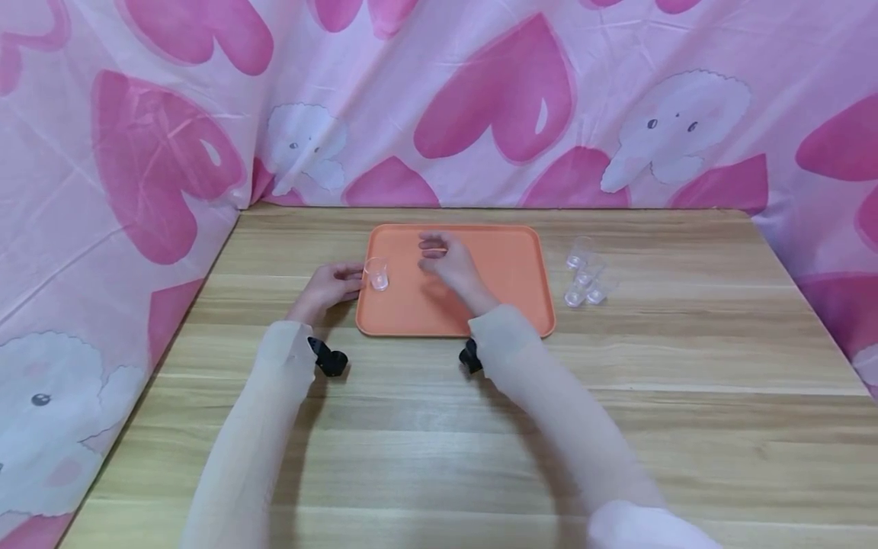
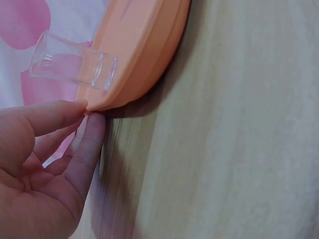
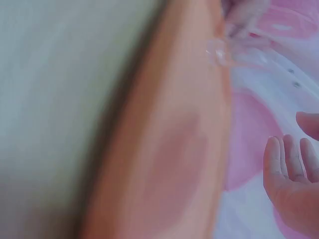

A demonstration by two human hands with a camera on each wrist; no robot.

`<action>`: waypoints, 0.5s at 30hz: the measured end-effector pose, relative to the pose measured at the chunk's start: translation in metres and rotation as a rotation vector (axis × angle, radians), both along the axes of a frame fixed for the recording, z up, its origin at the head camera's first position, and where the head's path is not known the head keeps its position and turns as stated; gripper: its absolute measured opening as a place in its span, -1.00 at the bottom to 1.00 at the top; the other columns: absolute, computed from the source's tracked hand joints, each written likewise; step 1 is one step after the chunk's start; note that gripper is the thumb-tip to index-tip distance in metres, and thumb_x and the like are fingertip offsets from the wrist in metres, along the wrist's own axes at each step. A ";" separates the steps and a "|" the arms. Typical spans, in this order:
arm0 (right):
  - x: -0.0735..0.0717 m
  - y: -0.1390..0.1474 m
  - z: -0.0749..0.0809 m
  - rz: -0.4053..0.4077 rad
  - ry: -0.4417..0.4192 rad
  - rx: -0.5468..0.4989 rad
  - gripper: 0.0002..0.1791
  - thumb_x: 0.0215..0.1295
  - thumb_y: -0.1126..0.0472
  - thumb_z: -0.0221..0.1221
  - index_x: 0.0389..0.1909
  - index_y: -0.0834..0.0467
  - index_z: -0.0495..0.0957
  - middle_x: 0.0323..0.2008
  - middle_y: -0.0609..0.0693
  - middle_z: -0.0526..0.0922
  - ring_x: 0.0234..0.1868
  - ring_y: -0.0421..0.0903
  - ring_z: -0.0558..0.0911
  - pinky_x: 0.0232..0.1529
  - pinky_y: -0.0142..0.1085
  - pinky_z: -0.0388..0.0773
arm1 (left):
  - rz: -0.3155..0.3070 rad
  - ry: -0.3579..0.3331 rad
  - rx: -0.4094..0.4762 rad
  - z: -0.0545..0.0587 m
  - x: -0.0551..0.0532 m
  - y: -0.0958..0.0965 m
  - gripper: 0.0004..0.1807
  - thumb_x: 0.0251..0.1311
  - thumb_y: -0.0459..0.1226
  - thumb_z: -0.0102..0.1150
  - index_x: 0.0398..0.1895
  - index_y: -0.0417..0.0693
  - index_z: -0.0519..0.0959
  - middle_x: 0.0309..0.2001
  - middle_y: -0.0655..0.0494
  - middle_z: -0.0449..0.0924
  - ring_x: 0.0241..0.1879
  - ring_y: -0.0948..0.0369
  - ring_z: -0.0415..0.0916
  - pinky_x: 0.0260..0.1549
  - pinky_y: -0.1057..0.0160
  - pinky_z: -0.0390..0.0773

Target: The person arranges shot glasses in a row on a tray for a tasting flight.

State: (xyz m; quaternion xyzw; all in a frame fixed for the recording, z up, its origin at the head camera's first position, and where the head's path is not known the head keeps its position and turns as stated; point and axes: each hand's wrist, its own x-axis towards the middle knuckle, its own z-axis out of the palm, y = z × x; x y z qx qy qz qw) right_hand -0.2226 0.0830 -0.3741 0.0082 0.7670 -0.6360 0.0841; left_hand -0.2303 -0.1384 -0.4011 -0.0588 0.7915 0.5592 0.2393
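Observation:
At the left edge of the orange tray [image 1: 473,316], my left hand [image 1: 329,288] pinches the rim between thumb and fingers, as the left wrist view shows up close. Just inside that rim a small clear cup [image 2: 75,62] stands upright on the tray, near my fingertips [image 2: 79,106]. My right hand [image 1: 449,267] hovers over the middle of the tray and casts a shadow on it. Its fingers [image 3: 294,159] are loosely bent, with nothing held. Several more clear cups [image 1: 581,278] are grouped on the table to the right of the tray.
The wooden table [image 1: 411,442] reaches back to a pink curtain [image 1: 384,91] with hearts, which also lines the left and right sides. Black wrist mounts [image 1: 332,362] sit under both forearms, low over the table in front of the tray.

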 end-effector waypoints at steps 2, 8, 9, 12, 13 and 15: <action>0.000 0.012 0.009 0.003 0.010 -0.012 -0.50 0.22 0.51 0.12 0.21 0.32 0.38 0.17 0.31 0.47 0.21 0.16 0.50 0.21 -0.12 0.56 | 0.003 0.000 -0.004 0.000 0.000 0.000 -0.49 0.39 -0.36 -0.06 0.40 -0.20 0.23 0.33 -0.19 0.33 0.30 0.01 0.36 0.31 0.16 0.44; 0.008 0.052 0.035 0.021 0.049 0.039 -0.51 0.27 0.44 0.12 0.23 0.28 0.37 0.17 0.28 0.47 0.21 0.14 0.49 0.23 -0.17 0.55 | 0.004 0.007 0.002 0.000 -0.001 -0.001 -0.49 0.39 -0.37 -0.07 0.39 -0.23 0.23 0.33 -0.21 0.33 0.29 0.00 0.36 0.28 0.17 0.46; 0.010 0.058 0.039 0.021 0.060 0.050 -0.51 0.27 0.44 0.12 0.24 0.28 0.36 0.17 0.27 0.47 0.20 0.13 0.50 0.22 -0.19 0.56 | 0.004 0.009 0.005 -0.001 -0.001 -0.001 -0.49 0.39 -0.38 -0.07 0.39 -0.23 0.23 0.32 -0.22 0.33 0.28 0.00 0.36 0.28 0.17 0.47; 0.014 0.079 0.049 0.012 0.095 0.084 -0.51 0.27 0.45 0.10 0.24 0.33 0.34 0.11 0.24 0.50 0.11 0.01 0.55 0.13 -0.33 0.60 | 0.003 0.014 0.007 -0.001 0.000 -0.001 -0.49 0.39 -0.38 -0.07 0.39 -0.24 0.23 0.32 -0.22 0.33 0.29 0.00 0.36 0.28 0.16 0.47; 0.016 0.086 0.051 0.007 0.107 0.091 -0.51 0.26 0.46 0.10 0.23 0.34 0.34 0.06 0.19 0.53 0.06 -0.05 0.57 0.09 -0.39 0.60 | 0.003 0.014 0.006 -0.001 0.000 0.000 -0.49 0.39 -0.38 -0.07 0.39 -0.24 0.23 0.32 -0.22 0.33 0.29 0.00 0.36 0.28 0.16 0.47; 0.020 0.101 0.056 -0.005 0.137 0.097 -0.52 0.25 0.47 0.10 0.22 0.37 0.35 -0.07 0.03 0.57 -0.06 -0.23 0.58 0.00 -0.50 0.60 | 0.002 0.016 0.006 -0.002 0.000 0.000 -0.49 0.39 -0.38 -0.07 0.39 -0.25 0.23 0.33 -0.22 0.33 0.29 0.00 0.36 0.28 0.15 0.46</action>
